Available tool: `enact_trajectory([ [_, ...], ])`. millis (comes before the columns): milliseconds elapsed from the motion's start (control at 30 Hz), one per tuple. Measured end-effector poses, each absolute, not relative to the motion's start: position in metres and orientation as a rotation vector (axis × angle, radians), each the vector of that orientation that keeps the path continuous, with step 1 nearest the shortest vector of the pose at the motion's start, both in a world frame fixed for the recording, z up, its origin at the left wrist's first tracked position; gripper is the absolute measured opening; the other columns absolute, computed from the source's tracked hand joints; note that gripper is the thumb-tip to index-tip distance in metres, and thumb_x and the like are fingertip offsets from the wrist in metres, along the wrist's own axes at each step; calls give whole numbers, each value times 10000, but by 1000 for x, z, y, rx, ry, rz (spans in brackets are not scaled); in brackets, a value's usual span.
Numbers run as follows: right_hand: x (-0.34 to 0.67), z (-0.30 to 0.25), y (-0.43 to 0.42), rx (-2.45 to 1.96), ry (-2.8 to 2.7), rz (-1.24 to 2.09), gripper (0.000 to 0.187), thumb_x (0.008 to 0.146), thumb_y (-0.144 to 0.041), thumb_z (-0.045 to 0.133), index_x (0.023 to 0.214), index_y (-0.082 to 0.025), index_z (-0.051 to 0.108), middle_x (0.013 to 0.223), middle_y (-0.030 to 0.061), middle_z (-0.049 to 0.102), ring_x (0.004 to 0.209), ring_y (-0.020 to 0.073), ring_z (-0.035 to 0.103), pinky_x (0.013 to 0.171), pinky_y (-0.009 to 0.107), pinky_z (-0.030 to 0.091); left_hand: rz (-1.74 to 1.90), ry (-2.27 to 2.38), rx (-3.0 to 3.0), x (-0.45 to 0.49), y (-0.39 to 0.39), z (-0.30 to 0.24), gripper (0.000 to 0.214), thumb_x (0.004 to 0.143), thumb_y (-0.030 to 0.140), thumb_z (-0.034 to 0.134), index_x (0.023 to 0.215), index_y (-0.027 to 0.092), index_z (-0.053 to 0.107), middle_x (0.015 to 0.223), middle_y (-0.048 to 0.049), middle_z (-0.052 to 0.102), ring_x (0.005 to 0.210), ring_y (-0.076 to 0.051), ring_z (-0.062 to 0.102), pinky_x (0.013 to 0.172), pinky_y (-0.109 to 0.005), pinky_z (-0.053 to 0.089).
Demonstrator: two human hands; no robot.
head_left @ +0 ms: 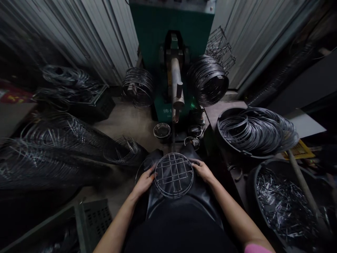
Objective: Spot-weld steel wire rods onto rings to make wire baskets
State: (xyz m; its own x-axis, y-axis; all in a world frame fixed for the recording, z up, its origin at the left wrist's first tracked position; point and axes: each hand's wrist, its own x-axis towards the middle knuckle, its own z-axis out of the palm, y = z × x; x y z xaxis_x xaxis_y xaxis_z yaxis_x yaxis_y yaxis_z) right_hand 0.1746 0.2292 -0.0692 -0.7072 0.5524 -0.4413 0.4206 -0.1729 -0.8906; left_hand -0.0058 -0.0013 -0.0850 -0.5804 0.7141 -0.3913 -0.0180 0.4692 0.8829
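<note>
A round wire grid point(173, 174) with crossed bars inside a ring lies on my lap, over a dark leather apron point(181, 203). My left hand point(144, 182) grips its left rim with curled fingers. My right hand point(202, 170) holds the right rim, fingers closed on the wire. Straight ahead stands a green welding machine point(172, 59) with a metal arm and electrode point(177, 95) pointing down toward me, a little beyond the grid.
A black tub point(259, 131) of wire rings sits at right; another tub point(284, 203) of short wire rods lies nearer. Bundles of rings point(209, 80) hang beside the machine. Stacked wire frames point(60, 144) fill the left floor. Small round tins point(162, 130) stand at the machine's foot.
</note>
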Motion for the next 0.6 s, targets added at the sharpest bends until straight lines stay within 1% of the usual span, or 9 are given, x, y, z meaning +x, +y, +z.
enact_trajectory([
  [67,172,-69,229,-1098,-1983,1988,334,723,-334,601,1002,-172,689,630,3,647,609,140,584,574,233,469,1178,1929,563,-6,-1,-90,751,672,525,570,1290,111,472,1364,-109,448,1298,-286,352,1102,-394,222],
  [133,169,-69,229,-1054,-2013,1958,305,725,-327,595,970,-177,697,740,19,686,764,171,625,716,274,494,1190,1899,545,-6,0,-96,726,678,505,565,1291,125,473,1358,-102,460,1277,-286,387,1085,-402,260],
  [200,167,-70,229,-1022,-2043,1938,292,732,-325,586,957,-176,700,829,34,704,884,193,628,838,319,476,1190,1874,529,-6,2,-99,689,683,485,560,1274,138,493,1332,-96,495,1253,-287,420,1063,-409,298],
  [267,166,-71,231,-985,-2076,1913,287,740,-321,578,956,-176,699,907,47,709,968,209,616,919,358,440,1166,1886,530,-8,4,-97,657,667,480,576,1231,145,538,1301,-91,529,1256,-294,415,1065,-410,293],
  [367,170,-72,234,-934,-2155,1856,289,737,-291,590,985,-185,693,1001,50,700,1025,225,604,977,393,399,1113,1896,592,-13,1,-87,671,632,498,611,1199,143,566,1324,-91,505,1303,-294,343,1099,-385,224],
  [433,175,-72,236,-922,-2217,1842,311,726,-259,610,1022,-195,682,1038,40,692,1030,228,605,989,402,391,1060,1832,639,-19,-6,-77,710,626,493,631,1245,159,525,1372,-74,451,1327,-276,303,1108,-360,199],
  [533,182,-71,238,-937,-2275,1868,370,704,-210,640,1074,-211,661,1086,21,676,1066,227,588,1011,405,372,930,1682,665,-26,-17,-67,860,576,421,716,1345,214,391,1396,-51,427,1297,-263,357,1072,-359,281],
  [600,186,-72,237,-961,-2279,1875,400,696,-189,651,1095,-216,649,1114,16,663,1097,225,571,1025,405,357,898,1648,729,-25,-19,-64,1019,481,366,787,1377,218,327,1402,-70,416,1283,-280,367,1050,-366,312],
])
